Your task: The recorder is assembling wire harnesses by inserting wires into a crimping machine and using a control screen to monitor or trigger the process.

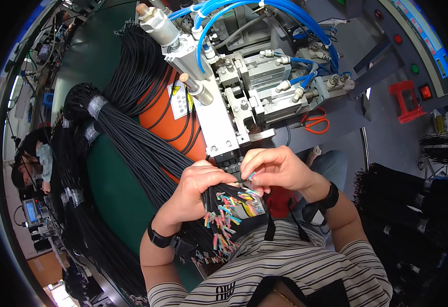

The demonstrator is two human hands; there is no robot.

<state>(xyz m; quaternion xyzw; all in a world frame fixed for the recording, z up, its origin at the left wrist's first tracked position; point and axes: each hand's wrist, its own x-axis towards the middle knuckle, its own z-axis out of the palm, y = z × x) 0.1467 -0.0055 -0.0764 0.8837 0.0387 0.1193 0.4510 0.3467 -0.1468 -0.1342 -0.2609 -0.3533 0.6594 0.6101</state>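
Much of the grip is hidden: the left hand [195, 189] shows only its back and thumb, its fingers curled in around black cables [157, 151], and how many of them it holds cannot be told. The right hand [282, 171] has thumb and forefinger closed on a small blue-tipped wire [252, 176], too tiny to make out clearly, and where the rest of that wire goes is lost among the fingers. Just below and between the hands, stripped ends [225, 214] in pink, yellow and blue splay out, so crowded that single strands blur together; a white-and-yellow patch [249, 209] beside them is partly covered and hard to identify. The cables come down from the upper left, gathered by a clear wrap [97, 106], pass over the orange panel [183, 135] and the green table [106, 189], and reach the left hand from its far side. The wire sits at the right hand's fingertips, near the left thumb. The machine [224, 115] stands just beyond both hands; its lowest part is half hidden behind the fingers, and whether they touch it cannot be told. Its blue hoses [290, 10] are cut off at the top edge, and orange-handled scissors [316, 122] lie right of it, blades partly out of sight
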